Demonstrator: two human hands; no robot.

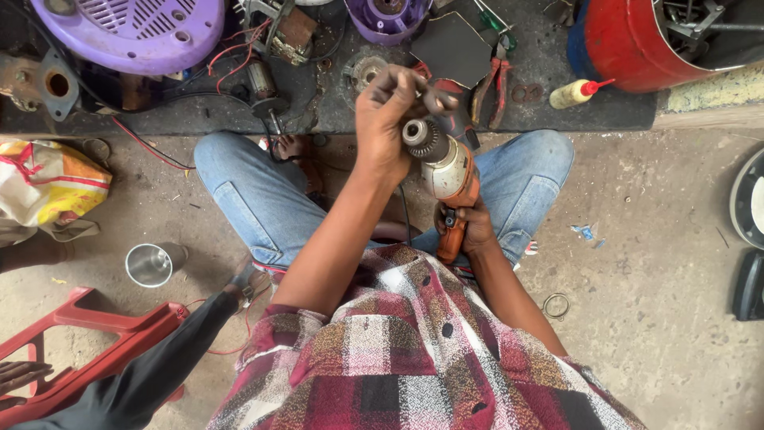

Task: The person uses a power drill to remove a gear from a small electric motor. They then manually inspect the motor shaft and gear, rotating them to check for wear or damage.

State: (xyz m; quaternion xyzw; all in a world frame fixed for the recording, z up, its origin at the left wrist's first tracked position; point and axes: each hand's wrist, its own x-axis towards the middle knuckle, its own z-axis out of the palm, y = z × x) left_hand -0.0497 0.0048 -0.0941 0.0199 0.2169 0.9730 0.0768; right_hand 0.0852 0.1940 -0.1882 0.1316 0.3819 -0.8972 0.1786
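An orange and grey power drill [450, 171] points upward over my lap, its dark chuck [422, 137] facing the camera. My right hand [469, 227] grips the drill's orange handle from below. My left hand [390, 119] is raised just beside and above the chuck, fingers pinched together on a small dark part that I cannot make out. I sit cross-legged in blue jeans and a plaid shirt.
A dark mat [334, 111] ahead holds a purple fan housing [135, 28], motor parts, red wires, red-handled pliers [493, 84] and a small oil bottle [577, 93]. A red drum [629, 40] stands far right. A steel cup [150, 264], red plastic stool [87, 338] and another person's dark sleeve [159, 366] lie left.
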